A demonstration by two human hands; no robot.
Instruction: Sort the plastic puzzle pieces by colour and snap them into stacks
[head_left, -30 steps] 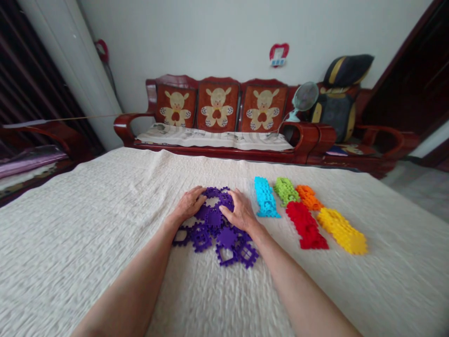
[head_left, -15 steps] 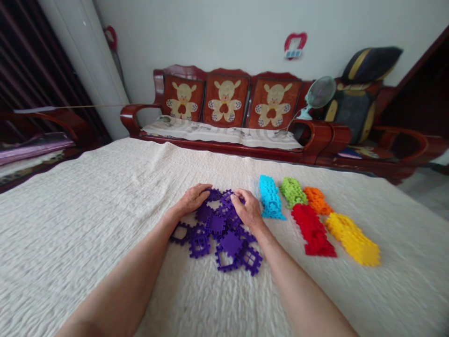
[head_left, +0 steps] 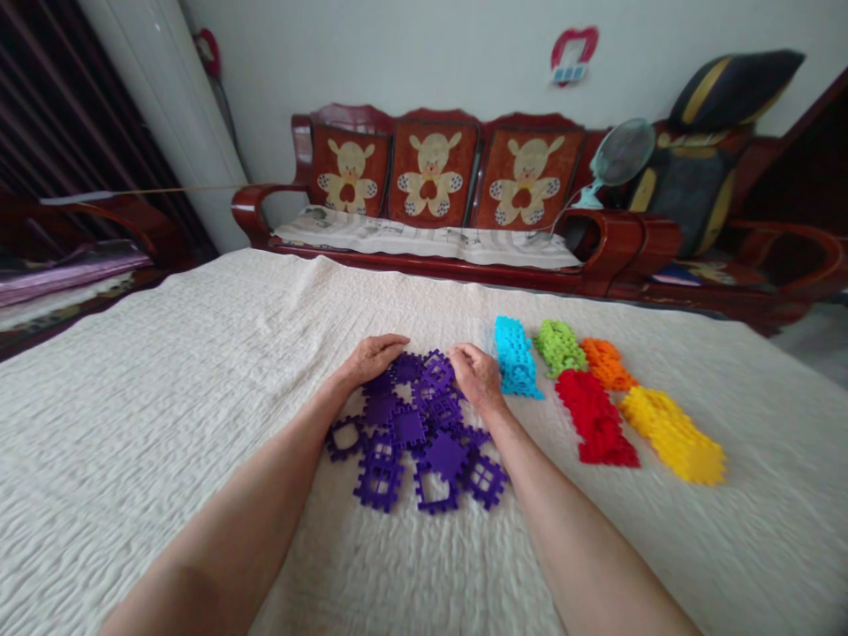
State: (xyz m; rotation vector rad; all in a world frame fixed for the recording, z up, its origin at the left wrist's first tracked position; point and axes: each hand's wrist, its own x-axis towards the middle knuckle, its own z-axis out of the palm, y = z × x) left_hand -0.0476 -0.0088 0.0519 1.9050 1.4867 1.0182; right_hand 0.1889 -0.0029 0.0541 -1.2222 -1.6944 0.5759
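A loose pile of purple interlocking plastic building tiles (head_left: 409,427) lies on the cream quilted cover, some tiles solid and others with window-like openings. My left hand (head_left: 376,358) rests at the pile's back left edge, fingers stretched forward above the tiles and nothing visible in its grasp. On the back right edge is my right hand (head_left: 478,378), its fingers curled in beside a purple tile. Whatever lies under those curled fingers is hidden.
Right of the pile lie sets of matching tiles in blue (head_left: 516,358), green (head_left: 560,347), orange (head_left: 607,364), red (head_left: 597,419) and yellow (head_left: 672,435). Behind the quilted cover (head_left: 199,397) stands a wooden sofa (head_left: 411,258) with bear cushions, and a small fan (head_left: 623,155).
My right hand has slid off the tiles to the pile's right edge, its fingers curling in. One windowed tile at the front left has shifted toward me. The view has tilted slightly down.
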